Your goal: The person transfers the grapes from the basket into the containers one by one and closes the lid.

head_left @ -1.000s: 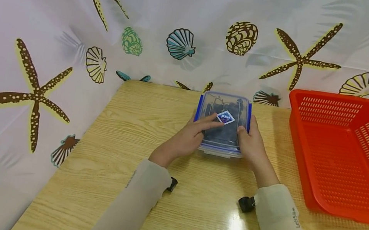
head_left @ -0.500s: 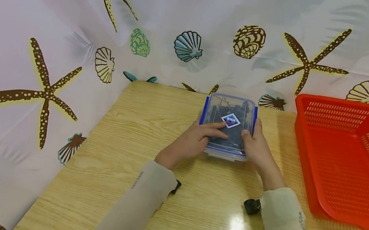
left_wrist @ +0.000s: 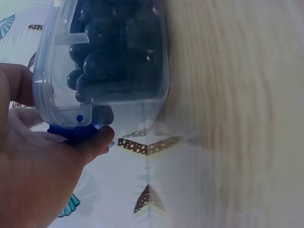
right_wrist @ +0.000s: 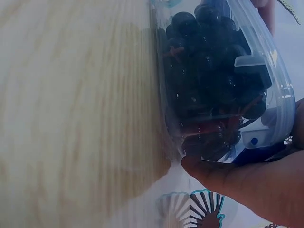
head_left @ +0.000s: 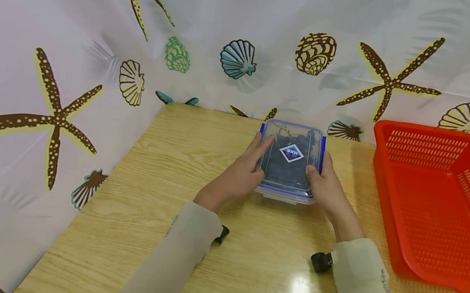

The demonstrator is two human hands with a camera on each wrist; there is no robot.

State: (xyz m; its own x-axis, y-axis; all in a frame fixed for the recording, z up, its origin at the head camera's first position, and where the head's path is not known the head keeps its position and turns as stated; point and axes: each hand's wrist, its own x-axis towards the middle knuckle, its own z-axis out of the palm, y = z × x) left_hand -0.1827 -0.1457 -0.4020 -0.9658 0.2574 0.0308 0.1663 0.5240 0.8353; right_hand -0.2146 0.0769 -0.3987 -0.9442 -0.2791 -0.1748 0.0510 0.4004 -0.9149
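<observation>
A clear plastic food container [head_left: 286, 175] with a transparent lid, a blue seal and blue side clips sits at the back of the wooden table. Dark round grapes [right_wrist: 204, 76] with stems show through its wall. My left hand [head_left: 236, 174] holds its left side, fingers on the lid edge and by the blue clip [left_wrist: 71, 132]. On the opposite side my right hand [head_left: 329, 191] grips the container, its thumb on the lid and its fingers along the wall. Both blue clips are partly hidden by the hands; whether they are fastened, I cannot tell.
A red perforated plastic basket [head_left: 425, 206] stands on the right of the table [head_left: 263, 274], with nothing seen in it. Behind and to the left hangs a white cloth [head_left: 207, 19] printed with shells and starfish. A dark wrist camera shows at each sleeve.
My left fingers have moved from the middle of the lid to its left edge, uncovering the diamond label. The right hand keeps its hold. The container stays in place; the view shifted slightly.
</observation>
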